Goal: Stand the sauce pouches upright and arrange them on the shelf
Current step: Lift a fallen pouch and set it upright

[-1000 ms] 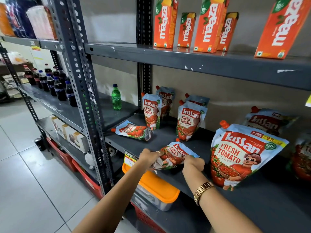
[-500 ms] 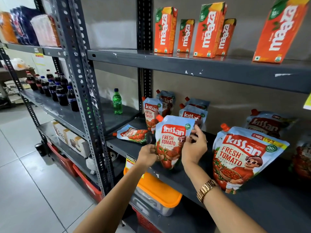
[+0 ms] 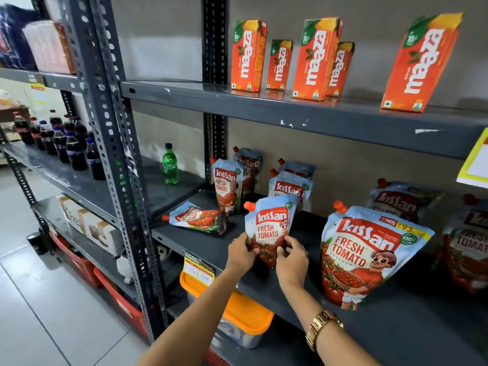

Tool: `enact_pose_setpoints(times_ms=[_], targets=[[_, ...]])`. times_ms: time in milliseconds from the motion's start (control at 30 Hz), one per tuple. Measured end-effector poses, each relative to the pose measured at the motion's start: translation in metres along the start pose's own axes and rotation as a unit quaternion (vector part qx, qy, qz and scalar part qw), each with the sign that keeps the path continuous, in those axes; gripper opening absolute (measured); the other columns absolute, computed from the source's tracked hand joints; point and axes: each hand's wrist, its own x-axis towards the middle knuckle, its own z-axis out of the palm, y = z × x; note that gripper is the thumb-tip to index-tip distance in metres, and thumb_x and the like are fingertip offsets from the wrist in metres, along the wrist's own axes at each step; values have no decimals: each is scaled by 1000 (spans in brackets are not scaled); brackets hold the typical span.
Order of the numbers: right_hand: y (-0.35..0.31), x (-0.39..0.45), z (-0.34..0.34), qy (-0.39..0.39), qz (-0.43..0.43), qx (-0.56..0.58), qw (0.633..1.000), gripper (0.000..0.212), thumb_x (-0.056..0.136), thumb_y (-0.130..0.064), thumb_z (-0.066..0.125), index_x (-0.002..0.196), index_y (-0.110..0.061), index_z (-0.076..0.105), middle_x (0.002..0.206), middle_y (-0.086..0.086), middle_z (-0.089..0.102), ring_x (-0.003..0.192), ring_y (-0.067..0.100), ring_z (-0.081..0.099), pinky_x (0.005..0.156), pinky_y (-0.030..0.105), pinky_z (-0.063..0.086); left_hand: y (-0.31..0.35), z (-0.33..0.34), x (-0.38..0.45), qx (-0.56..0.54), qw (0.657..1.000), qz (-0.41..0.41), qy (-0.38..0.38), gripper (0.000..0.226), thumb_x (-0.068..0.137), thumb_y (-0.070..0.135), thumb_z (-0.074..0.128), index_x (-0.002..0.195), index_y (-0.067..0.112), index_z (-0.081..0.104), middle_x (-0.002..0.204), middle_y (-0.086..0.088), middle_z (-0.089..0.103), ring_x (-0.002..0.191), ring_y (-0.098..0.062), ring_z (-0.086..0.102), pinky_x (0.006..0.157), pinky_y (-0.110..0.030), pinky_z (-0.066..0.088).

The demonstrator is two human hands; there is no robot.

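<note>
Both hands on one small ketchup pouch (image 3: 269, 228), nearly upright, orange cap at top left, base at or just above the grey shelf (image 3: 211, 247); I cannot tell if it touches. My left hand (image 3: 241, 253) grasps the lower left edge, my right hand (image 3: 291, 257) cups the lower right corner, fingers curled round the base.

Step in hand, as I judge it: seat this pouch on its gusset.
- Spread the bottom flat before letting go; a pinched base will tip it.
- Ease off one hand at a time, and watch for lean.
- Line its face with the standing row behind.

Around the hands:
- Directly behind the held pouch, a standing pouch (image 3: 289, 187), close; another further back against the wall.
- Beyond the left hand, an upright pouch (image 3: 227, 190) with one more behind it.
- Left of the left hand, near the shelf's front corner, a lying pouch (image 3: 198, 217), cap pointing left. Not yet stood up; probably next.
- Just right of the right hand, a large pouch (image 3: 367, 260), upright, leaning a little. More large ones behind it and at the frame edge, partly cut off.

In the way: little room between the held pouch and the one behind; pushing back could knock that row. Large pouch near the right wrist; a wide elbow could brush it.
</note>
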Motion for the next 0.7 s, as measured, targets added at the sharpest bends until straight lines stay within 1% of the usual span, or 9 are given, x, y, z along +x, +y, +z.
enact_pose_setpoints(times_ms=[100,200,300,433,533,633,700], targets=[[4,0,-3,4,13,4,1000,33,86,-3,56,118,-8,56,131,17,51,118,31,53,92,43,51,1,-1,5,32,999,13,-30,33,85,4,59,118,3,55,122,-15,63,117,-30,55,99,-36,44],[6,-2,-6,12,13,20,1000,26,86,-3,56,113,-6,58,124,18,56,110,28,59,85,38,54,0,-5,12,39,997,30,-58,36,85,1,58,121,4,56,124,-14,64,117,-30,57,100,-34,45],[6,-6,-8,28,-3,24,999,24,86,-2,56,109,-6,58,120,18,59,105,27,62,79,34,54,0,-7,18,37,995,35,-84,37,86,-1,57,123,4,55,124,-15,63,118,-30,56,103,-38,45],[5,-11,-8,39,-19,26,999,22,85,0,55,106,-5,59,120,18,56,102,29,62,73,27,50,-2,-6,18,34,994,40,-99,36,88,-1,53,124,2,50,126,-19,59,120,-33,52,103,-43,44],[3,-13,-6,45,-29,25,998,21,85,1,55,104,-4,60,120,19,56,101,30,62,70,24,47,-4,-11,15,27,996,29,-81,35,89,0,53,123,0,48,124,-21,58,119,-33,52,101,-39,44],[0,-15,-3,42,-34,33,998,20,85,1,55,104,-3,60,121,20,55,101,31,62,69,24,47,-11,-23,13,-5,999,15,-34,40,89,-1,53,129,1,48,123,-21,60,120,-29,53,97,-32,43],[-3,-17,2,43,-39,40,998,20,85,2,55,104,-2,60,121,22,55,101,31,61,69,24,47,-18,-34,12,-31,999,2,-11,37,89,-4,51,127,0,51,109,-20,61,114,-28,55,91,-27,44]])
